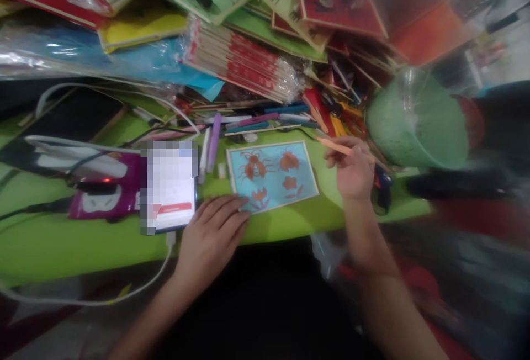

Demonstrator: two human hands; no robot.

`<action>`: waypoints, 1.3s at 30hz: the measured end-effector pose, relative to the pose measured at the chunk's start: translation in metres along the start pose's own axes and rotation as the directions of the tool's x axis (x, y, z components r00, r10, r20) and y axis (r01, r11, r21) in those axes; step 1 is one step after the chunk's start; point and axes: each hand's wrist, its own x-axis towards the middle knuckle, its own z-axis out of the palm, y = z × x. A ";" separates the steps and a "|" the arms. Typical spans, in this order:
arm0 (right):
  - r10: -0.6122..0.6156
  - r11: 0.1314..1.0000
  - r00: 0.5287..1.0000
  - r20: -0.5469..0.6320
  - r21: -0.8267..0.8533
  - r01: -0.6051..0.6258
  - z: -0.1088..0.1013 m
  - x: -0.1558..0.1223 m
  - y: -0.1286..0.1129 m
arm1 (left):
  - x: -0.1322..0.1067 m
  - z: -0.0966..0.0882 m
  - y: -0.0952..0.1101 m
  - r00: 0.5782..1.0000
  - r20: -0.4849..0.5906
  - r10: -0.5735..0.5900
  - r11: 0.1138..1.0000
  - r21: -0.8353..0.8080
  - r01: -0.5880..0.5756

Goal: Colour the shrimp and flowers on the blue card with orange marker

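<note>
A small blue picture card [273,169] with a pale stick frame lies on the green table. It bears brown-orange bug and flower shapes. My left hand [217,227] rests flat with fingers stretched out, the fingertips on the card's lower left corner. To the right of the card, my right hand [354,169] is raised a little, its fingers closed round an orange pen [336,146] that points left. Its exact tip is blurred. A phone [171,189] with a lit, partly pixelated screen is just left of my left hand.
Several markers [214,142] lie behind the card. Wrapped stick bundles [244,62] and framed coloured sheets [339,6] pile up at the back. A green tub [414,122] stands at right. A purple power strip [105,194] and a white cable [161,271] are at left.
</note>
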 end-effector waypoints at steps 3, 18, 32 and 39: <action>0.002 1.000 1.000 0.016 0.020 -0.002 0.002 0.001 0.000 | 0.001 0.000 0.002 1.000 -0.007 -0.001 1.000 0.008 0.001; 0.050 0.991 0.999 0.019 0.127 -0.052 0.001 -0.008 0.012 | 0.006 0.002 0.008 1.000 0.025 -0.016 0.999 0.046 0.015; 0.009 0.981 0.998 0.055 0.194 -0.020 0.008 -0.010 0.010 | 0.008 0.004 0.010 1.000 -0.008 -0.009 1.000 0.028 0.009; 0.040 0.970 0.999 0.029 0.238 -0.046 0.005 -0.012 0.007 | 0.013 0.003 0.013 0.999 -0.037 -0.008 1.000 0.021 0.009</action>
